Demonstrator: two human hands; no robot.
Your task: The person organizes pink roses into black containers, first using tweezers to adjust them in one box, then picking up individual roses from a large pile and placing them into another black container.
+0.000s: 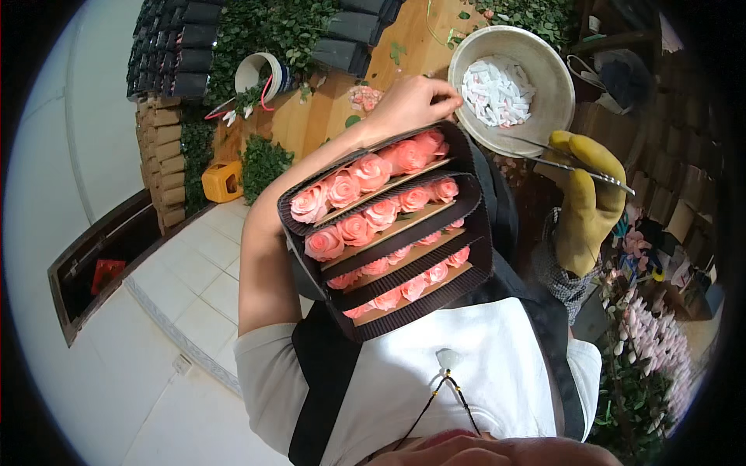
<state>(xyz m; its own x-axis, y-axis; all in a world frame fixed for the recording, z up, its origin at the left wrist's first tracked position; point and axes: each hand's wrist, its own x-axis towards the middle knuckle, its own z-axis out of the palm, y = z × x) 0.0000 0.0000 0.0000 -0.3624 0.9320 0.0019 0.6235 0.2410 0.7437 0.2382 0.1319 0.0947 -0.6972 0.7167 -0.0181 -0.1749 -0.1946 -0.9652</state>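
A dark corrugated wrap (392, 303) with rows of pink roses (357, 231) and cardboard dividers rests against my left forearm and body. My left hand (416, 105) is above it at the left rim of a metal bowl (557, 85); its fingers are curled together, and whatever they might hold is hidden. White paper-like pieces (497, 92) lie in the bowl. My right hand (590, 194), in a yellow glove, grips long metal tweezers (626, 189) whose tips point over the bowl's lower edge.
Greenery (264, 167), a white bucket (247, 78), a yellow jug (216, 181) and fallen petals lie around the wooden boards (412, 39). Stacked wrapped bundles (167, 54) stand at back left. Pale pink flower bunches (653, 353) are at lower right, beside cardboard stacks (676, 225).
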